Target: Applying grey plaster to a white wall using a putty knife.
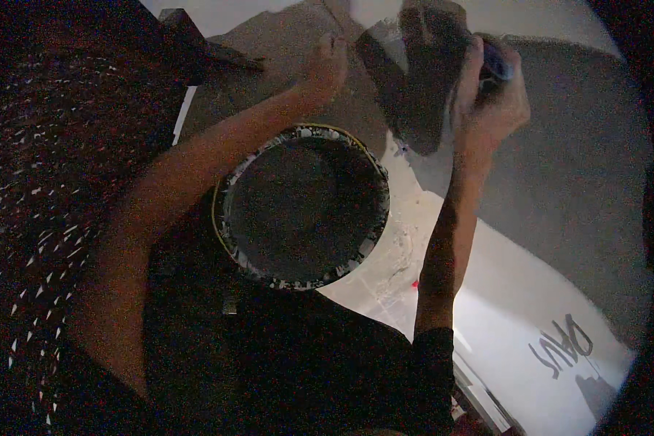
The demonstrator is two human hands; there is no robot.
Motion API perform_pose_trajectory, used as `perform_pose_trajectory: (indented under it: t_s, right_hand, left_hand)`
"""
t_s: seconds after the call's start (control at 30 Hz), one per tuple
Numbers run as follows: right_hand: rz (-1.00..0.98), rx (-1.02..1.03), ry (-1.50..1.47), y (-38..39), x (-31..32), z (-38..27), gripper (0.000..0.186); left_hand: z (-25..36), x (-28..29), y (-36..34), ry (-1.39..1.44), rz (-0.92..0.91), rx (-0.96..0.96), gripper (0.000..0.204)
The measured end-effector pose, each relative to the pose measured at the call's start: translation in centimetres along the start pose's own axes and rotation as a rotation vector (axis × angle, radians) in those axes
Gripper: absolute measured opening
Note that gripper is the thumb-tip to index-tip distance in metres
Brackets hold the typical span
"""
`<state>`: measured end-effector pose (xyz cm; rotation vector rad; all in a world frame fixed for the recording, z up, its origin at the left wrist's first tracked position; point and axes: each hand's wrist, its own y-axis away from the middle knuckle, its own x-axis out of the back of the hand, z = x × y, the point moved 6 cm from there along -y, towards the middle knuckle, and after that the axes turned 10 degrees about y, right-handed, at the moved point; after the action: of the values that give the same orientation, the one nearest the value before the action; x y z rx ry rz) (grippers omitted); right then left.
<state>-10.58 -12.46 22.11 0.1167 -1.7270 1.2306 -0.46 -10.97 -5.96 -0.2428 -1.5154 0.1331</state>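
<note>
My right hand (pixel 495 98) is closed round a dark, rounded object (pixel 497 61) with a bluish sheen; its kind does not show. It is over a large grey-and-white surface (pixel 574 174). My left hand (pixel 329 69) is at the far side, its fingers curled in, over a grey-brown part of that surface. Whatever is in those fingers, if anything, is too dim to make out. Between my forearms is a round, dark thing (pixel 305 207) with a black-and-white patterned rim and a thin yellow edge.
A bare white part of the surface (pixel 530 291) bears dark handwritten marks (pixel 563 346). A small red spot (pixel 416 284) shows beside my right forearm. On the left is a dark area with scattered bright flecks (pixel 43 218). Dark shadows (pixel 429 87) cross the far part.
</note>
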Motion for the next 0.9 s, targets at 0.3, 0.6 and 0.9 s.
perform_pose_trajectory:
  t_s: [0.3,0.6,0.9]
  right_hand:
    - [-0.344,-0.090,-0.115,5.1,-12.0,0.3,0.029]
    - [-0.303,-0.130,-0.040,7.5,-13.1,0.5,0.029]
    - [0.110,0.090,0.050,-0.8,0.9,-1.8,0.019]
  left_hand:
    - [-3.2,-3.1,1.1,0.975,0.307,0.622,0.042]
    - [-3.7,-2.9,2.1,1.051,0.170,0.630,0.054]
    - [-3.7,-6.4,1.9,0.582,0.204,0.464,0.057]
